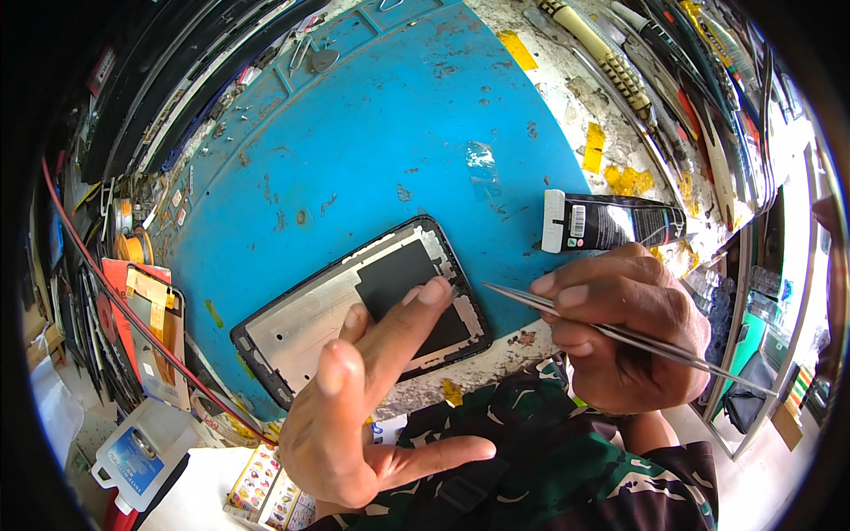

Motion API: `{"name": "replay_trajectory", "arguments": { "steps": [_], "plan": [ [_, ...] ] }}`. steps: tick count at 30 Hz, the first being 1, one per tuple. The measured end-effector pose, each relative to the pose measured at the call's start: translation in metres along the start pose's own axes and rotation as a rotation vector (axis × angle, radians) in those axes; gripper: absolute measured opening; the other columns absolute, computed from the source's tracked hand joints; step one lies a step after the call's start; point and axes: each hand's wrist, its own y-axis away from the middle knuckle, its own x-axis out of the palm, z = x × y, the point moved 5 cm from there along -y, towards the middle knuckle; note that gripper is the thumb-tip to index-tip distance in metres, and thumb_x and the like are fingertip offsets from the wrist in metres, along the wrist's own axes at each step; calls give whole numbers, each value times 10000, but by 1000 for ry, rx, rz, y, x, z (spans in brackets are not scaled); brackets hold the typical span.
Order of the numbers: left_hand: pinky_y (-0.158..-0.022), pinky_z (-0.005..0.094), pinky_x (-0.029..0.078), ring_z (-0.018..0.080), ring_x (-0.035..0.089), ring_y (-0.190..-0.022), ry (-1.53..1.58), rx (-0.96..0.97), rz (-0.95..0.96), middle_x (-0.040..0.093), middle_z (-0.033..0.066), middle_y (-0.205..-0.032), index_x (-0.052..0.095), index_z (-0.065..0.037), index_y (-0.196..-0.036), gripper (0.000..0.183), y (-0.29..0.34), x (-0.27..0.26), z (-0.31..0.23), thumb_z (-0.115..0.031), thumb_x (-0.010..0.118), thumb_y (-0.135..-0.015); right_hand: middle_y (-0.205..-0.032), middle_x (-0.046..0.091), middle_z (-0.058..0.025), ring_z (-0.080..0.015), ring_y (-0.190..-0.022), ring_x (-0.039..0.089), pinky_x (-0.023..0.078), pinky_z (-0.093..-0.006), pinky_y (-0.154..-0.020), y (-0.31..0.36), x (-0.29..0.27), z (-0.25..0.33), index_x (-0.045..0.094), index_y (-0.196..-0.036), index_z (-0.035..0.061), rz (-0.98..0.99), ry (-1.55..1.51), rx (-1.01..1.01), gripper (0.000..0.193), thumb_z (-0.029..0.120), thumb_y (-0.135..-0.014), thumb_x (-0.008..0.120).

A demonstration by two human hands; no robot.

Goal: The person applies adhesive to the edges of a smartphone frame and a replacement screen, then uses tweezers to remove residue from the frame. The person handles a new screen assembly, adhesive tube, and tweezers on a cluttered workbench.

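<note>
A phone frame (301, 324) with a silvery inner plate and a black patch lies tilted on a blue work mat (372, 142), close to its front edge. Over its near side is my left hand (354, 416), fingers spread and thumb stretched out, holding nothing. The fingertips cover part of the frame; whether they touch it I cannot tell. To the right, my right hand (629, 327) pinches a pair of metal tweezers (673, 354), whose tip points left toward the frame's right end without reaching it. A black tube (620, 221) with a white crimped end lies just beyond that hand.
Several tools (611, 71) crowd the right back edge. Yellow tape scraps (595, 146) stick to the pale tabletop. At the left, a red cable (124, 305) runs past phone parts (159, 336) and a plastic bottle (133, 465). A blue tray (310, 66) holds small parts at the back.
</note>
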Motion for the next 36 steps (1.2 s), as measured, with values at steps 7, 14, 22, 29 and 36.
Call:
{"name": "replay_trajectory", "arguments": {
  "steps": [7, 14, 22, 29, 36],
  "plan": [
    [-1024, 421, 458, 357, 688, -989, -4, -5, -32, 639, 288, -1150, -60, 87, -1486, 1434, 2, 1, 2, -611, 833, -606, -793, 673, -163, -245, -727, 677, 520, -308, -615, 0, 0, 0, 622, -938, -39, 2, 3, 12, 150, 60, -861, 705],
    [-1013, 427, 462, 369, 684, -997, -30, -74, -43, 650, 280, -1133, -43, 88, -1488, 1442, 3, 1, 0, -605, 845, -589, -784, 670, -163, -251, -714, 679, 520, -311, -602, 0, 0, 0, 624, -940, -45, -6, 4, 3, 165, 55, -850, 720],
    [-1062, 436, 413, 381, 609, -1140, 10, -99, -38, 646, 287, -1135, 14, 122, -1477, 1407, 0, 1, 2, -576, 857, -594, -792, 665, -163, -256, -704, 689, 525, -303, -581, -1, 2, 1, 620, -948, -42, -18, -7, -24, 179, 50, -842, 731],
    [-1060, 426, 414, 388, 613, -1135, 14, -54, -28, 640, 299, -1148, 52, 152, -1463, 1376, -3, 2, 5, -564, 858, -609, -802, 697, -127, -227, -691, 692, 537, -302, -568, -3, 4, 3, 646, -946, 23, 18, 31, -1, 304, 36, -699, 822],
    [-1065, 438, 403, 387, 632, -1102, 1, -55, -35, 644, 302, -1138, 83, 165, -1454, 1381, -4, 2, 4, -584, 857, -590, -822, 719, -93, -214, -684, 690, 542, -294, -575, -3, 7, 4, 660, -941, 83, 47, 78, 29, 328, 84, -673, 850]
  ]
}}
